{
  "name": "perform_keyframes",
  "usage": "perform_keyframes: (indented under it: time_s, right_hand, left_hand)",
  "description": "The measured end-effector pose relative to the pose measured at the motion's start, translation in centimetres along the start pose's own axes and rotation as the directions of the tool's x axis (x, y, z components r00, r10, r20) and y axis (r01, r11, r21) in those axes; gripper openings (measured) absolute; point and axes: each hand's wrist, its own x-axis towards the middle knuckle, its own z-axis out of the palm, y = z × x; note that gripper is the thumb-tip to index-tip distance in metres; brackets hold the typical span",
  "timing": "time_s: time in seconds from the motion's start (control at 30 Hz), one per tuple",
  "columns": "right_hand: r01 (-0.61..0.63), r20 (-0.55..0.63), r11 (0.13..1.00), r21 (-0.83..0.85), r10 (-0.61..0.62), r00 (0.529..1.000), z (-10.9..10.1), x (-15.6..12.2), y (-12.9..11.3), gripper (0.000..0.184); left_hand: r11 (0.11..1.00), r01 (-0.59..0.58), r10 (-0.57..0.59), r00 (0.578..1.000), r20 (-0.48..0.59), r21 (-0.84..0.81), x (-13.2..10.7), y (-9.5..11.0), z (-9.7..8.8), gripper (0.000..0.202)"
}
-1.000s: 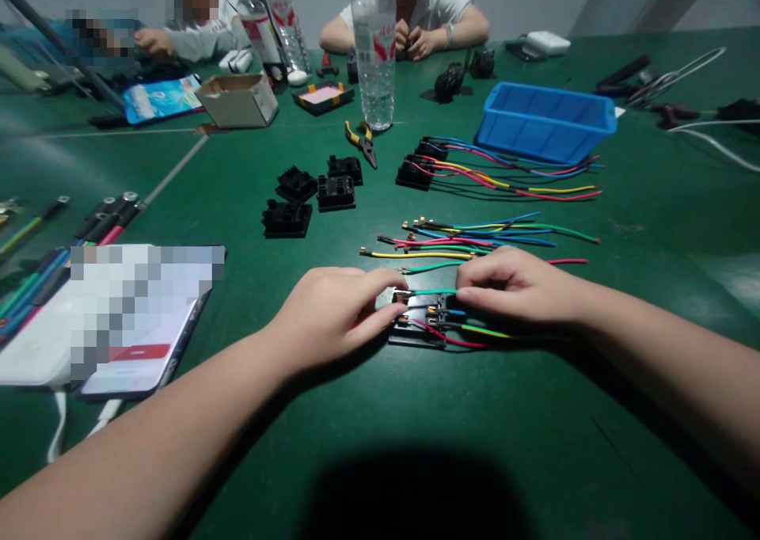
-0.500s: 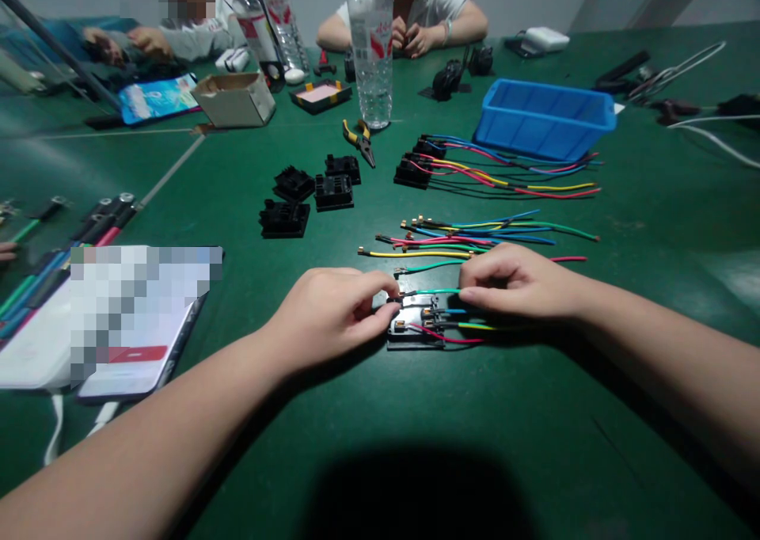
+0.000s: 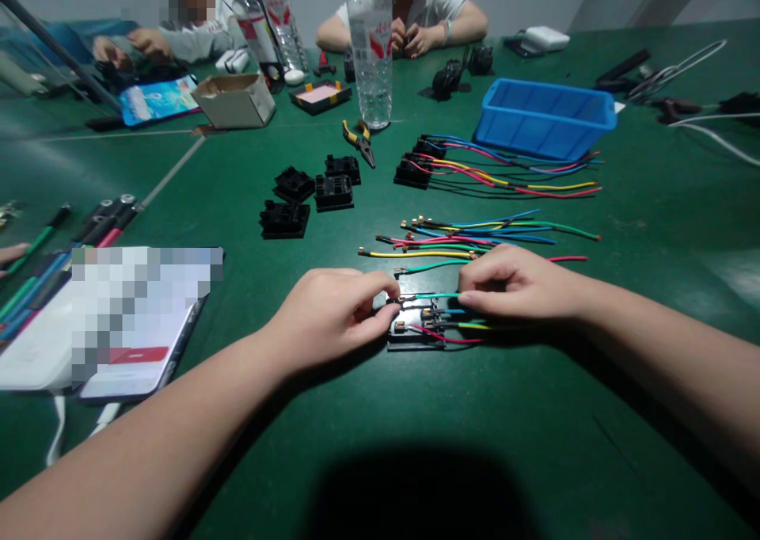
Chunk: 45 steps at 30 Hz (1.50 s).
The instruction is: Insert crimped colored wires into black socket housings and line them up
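My left hand [image 3: 341, 309] is closed, its thumb and forefinger pinching the left edge of a black plastic housing [image 3: 416, 344] on the table. Between the thumb and forefinger of my right hand [image 3: 514, 287] is a green wire [image 3: 436, 295], whose terminal end lies at the upper part of the housing beside my left fingertips. A blue wire [image 3: 454, 311], a yellow-green wire [image 3: 475, 326] and a red wire [image 3: 457, 340] run out of the housing to the right. Brass terminals show inside it. Just above, another green wire [image 3: 433, 267] lies loose.
Loose coloured wires [image 3: 451, 235] lie beyond my hands. Several black housings [image 3: 285, 219], pliers [image 3: 360, 140], wired housings [image 3: 414, 169], a blue bin [image 3: 543, 124] and a water bottle [image 3: 373, 65] stand farther back. A phone [image 3: 148, 342] lies left. Two people sit across the table.
The green wire in my right hand sits slightly lower against the housing. Both my hands stay nearly in place. At the far left, another person's hand and a green wire have shifted.
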Motion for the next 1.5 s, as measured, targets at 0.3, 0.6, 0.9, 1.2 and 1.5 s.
perform_keyframes:
  time_s: [0.3, 0.6, 0.9, 1.2, 1.5]
  right_hand:
    - [-0.006, 0.012, 1.0, -0.002, 0.007, 1.0, 0.02, 0.02, -0.03, 0.034]
    - [0.013, 0.037, 1.0, -0.023, -0.012, 0.999, -0.02, 0.16, -0.09, 0.035]
    - [0.014, 0.07, 0.999, -0.032, -0.012, 0.997, -0.04, 0.09, -0.18, 0.034]
    - [0.057, 0.074, 0.997, -0.059, -0.053, 0.996, -0.06, 0.17, -0.09, 0.036]
    - [0.026, 0.077, 0.998, -0.057, -0.021, 0.997, -0.13, 0.19, -0.18, 0.034]
  left_hand:
    - [1.0, -0.021, 0.021, 1.0, -0.007, 0.01, -0.08, -0.03, -0.03, 0.015]
    - [0.999, -0.031, 0.031, 0.999, -0.007, 0.027, -0.04, 0.05, 0.03, 0.015]
    - [0.999, -0.021, 0.021, 1.0, 0.007, 0.025, 0.04, 0.29, -0.13, 0.016]
    - [1.0, -0.019, 0.019, 1.0, 0.015, 0.025, 0.04, 0.34, -0.17, 0.016]
    - [1.0, -0.023, 0.023, 1.0, -0.012, 0.015, -0.14, 0.3, -0.24, 0.017]
